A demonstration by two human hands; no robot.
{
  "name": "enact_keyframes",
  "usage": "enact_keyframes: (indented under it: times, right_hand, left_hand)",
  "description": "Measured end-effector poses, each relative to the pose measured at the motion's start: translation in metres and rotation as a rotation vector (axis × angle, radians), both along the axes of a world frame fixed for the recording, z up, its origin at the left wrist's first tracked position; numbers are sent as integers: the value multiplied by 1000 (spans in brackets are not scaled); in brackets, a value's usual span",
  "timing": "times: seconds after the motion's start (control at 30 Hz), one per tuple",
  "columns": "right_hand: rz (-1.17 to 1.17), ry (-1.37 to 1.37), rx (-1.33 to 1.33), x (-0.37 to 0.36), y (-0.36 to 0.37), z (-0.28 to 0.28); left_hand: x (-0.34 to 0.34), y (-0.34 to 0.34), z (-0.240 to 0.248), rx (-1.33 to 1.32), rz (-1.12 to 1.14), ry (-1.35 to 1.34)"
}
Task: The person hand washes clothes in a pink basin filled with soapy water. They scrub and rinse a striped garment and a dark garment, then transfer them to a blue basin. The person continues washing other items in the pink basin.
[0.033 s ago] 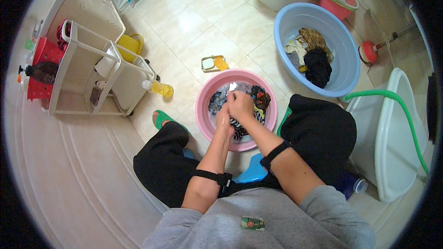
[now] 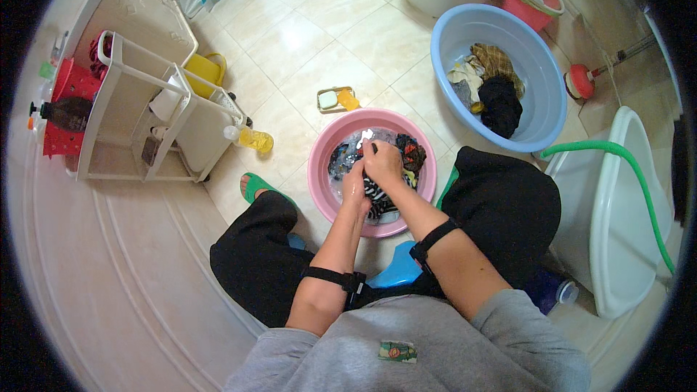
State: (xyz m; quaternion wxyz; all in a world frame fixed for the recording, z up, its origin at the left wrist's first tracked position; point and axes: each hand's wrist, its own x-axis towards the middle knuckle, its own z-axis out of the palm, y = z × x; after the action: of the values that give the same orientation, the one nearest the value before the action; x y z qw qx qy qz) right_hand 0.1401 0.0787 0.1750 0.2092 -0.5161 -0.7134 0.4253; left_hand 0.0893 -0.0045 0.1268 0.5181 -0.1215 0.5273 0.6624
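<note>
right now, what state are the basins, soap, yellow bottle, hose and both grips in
Pink basin: holding sudsy water and clothes
Blue basin: holding piled clothes
Pale soap: lying in its dish
Yellow bottle: capped, liquid inside
Hose: curved, crossing the white tub
Left grip: over pink basin, hold unclear
Right grip: curled, hold unclear

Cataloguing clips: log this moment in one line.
left hand, right hand: together at black-and-white striped cloth | in: pink round plastic basin | nearby: blue plastic tub

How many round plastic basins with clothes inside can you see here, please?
2: the pink round plastic basin beneath the left hand and right hand, and the light-blue round plastic basin farther off, to the right.
</note>
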Motion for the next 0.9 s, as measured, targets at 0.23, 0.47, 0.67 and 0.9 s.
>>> enact_keyframes:
  times: [0.23,0.47,0.67,0.9]
  right_hand:
    - [189,530,-750,26,30,1]
    - [140,562,-759,49,50,12]
    - [114,628,-654,61,63,14]
    - [211,707,-657,53,54,26]
  left_hand:
    - [-37,4,66,149,-13,90]
    - [-39,-6,51,364,-208,159]
    - [-53,-10,55,-69,-383,548]
    - [-39,-8,57,78,-559,618]
